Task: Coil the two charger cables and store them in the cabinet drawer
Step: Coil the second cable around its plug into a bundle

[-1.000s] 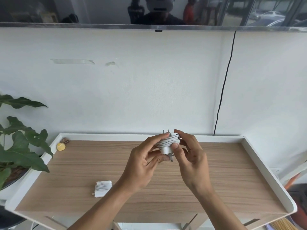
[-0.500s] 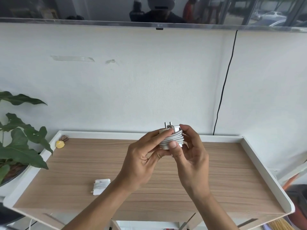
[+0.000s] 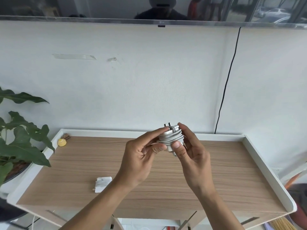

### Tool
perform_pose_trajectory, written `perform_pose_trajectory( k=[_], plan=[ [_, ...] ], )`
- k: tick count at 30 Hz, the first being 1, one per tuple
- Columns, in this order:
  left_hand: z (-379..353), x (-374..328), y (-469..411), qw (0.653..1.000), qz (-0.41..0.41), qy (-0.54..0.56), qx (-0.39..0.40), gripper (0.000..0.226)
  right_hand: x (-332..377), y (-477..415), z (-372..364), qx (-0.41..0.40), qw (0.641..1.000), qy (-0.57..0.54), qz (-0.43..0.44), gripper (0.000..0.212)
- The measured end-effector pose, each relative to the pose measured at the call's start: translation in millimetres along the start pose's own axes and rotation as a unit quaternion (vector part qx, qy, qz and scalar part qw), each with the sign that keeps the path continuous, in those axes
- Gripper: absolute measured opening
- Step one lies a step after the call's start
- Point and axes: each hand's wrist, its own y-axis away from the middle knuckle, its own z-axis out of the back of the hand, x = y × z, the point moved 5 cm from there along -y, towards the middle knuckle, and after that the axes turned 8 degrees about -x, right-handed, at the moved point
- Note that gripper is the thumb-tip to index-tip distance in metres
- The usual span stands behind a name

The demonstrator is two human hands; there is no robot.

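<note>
Hands are meeting above the middle of the surface (image 3: 216, 171), and we are holding one charger (image 3: 171, 138) between them, lifted clear of the wood. Our left hand (image 3: 139, 156) is pinching it from the left, forefinger lying along the top edge and thumb pressing low on the side. Our right hand (image 3: 192, 155) is closing on it from the right, thumb sitting across the front of the white block and the other fingers curling round the far side. Both hands are gripping, with no gap showing at the charger. Its cable is lying in tight turns around the block, and the metal prongs are pointing up. The second charger (image 3: 102, 183) is resting on the surface near the front left, well apart from the hands, with its cable also wrapped around it. A small yellow ball (image 3: 62, 142) is sitting in the back left corner, just beside the white rim. A plant (image 3: 20, 138) is leaning in from the left edge, and a black cord (image 3: 227, 83) is hanging down the wall behind.
</note>
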Motion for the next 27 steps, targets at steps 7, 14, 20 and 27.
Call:
perform_pose_trajectory(
  k=[7,14,20,27],
  plan=[
    [-11.7,-1.4,5.1,0.998,-0.052,-0.005,-0.029,0.035,-8.7,1.3,-12.1,-0.022,0.999,0.018,0.018,0.044],
    [-17.2,-1.4,-1.5,0.987,-0.131,-0.083,-0.047,0.031,0.7,-2.4,-25.2,-0.116,0.993,-0.017,0.029,0.056],
    [-22.2,7.6,5.1,0.995,-0.053,-0.054,-0.068,0.041,-3.7,-11.3,-23.9,-0.17,0.984,-0.044,0.016,0.031],
    [-32.2,7.1,3.7,0.998,0.009,-0.034,0.059,0.03,-5.7,-24.1,-3.2,-0.23,0.972,-0.045,0.014,0.028]
  ],
)
